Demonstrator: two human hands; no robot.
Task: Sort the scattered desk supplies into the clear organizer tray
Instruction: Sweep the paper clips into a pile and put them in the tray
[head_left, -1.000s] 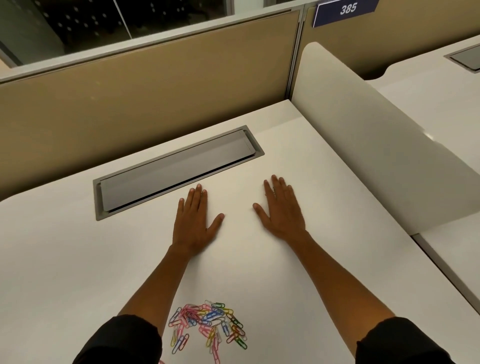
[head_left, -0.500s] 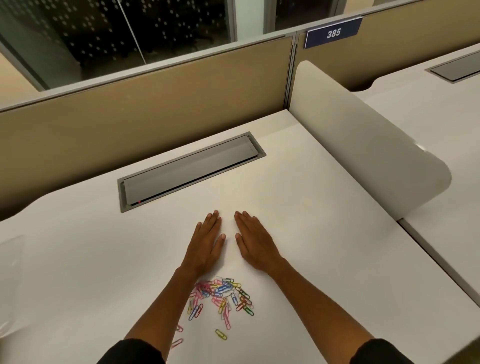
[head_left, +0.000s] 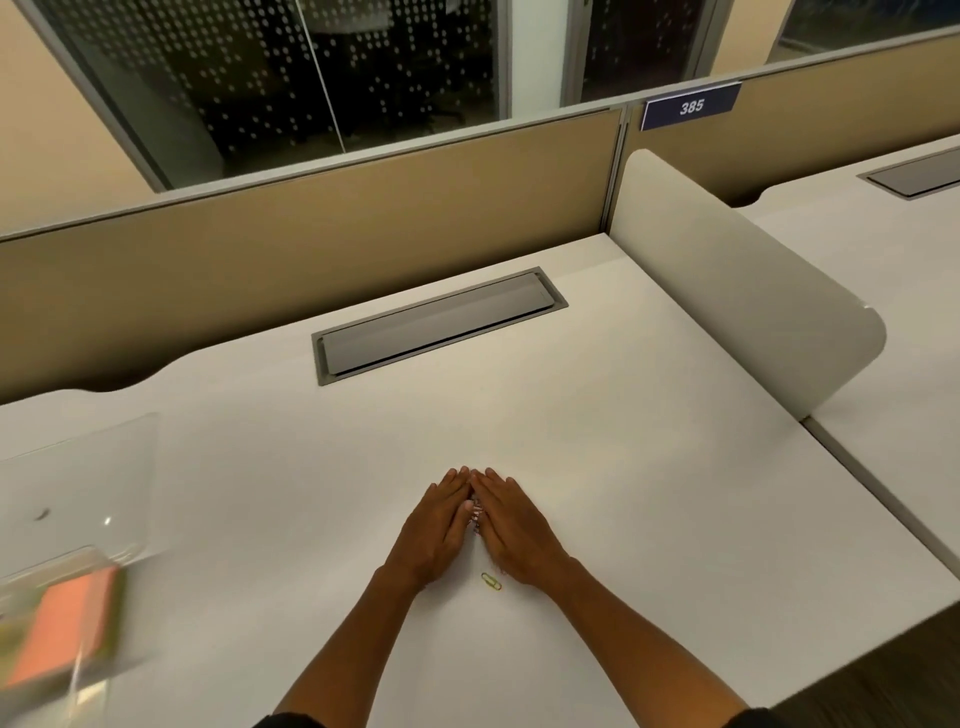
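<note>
My left hand (head_left: 435, 530) and right hand (head_left: 514, 527) cupped together over paperclips (head_left: 475, 514) on the worktop (head_left: 597, 467), fingers flat, grasping nothing, one clip (head_left: 491, 581) loose nearer me, clear tray (head_left: 78, 499) far left.

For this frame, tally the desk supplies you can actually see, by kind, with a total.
Loose paper clips lying clear of the hands: 1, yellow-green paper clip
Paper clip bunches gathered between left hand and right hand: 1, cupped clips, number hidden
Orange sticky-note pads: 1, orange pad, blurred
Clear organizer trays: 1, tray
Total: 4
</note>
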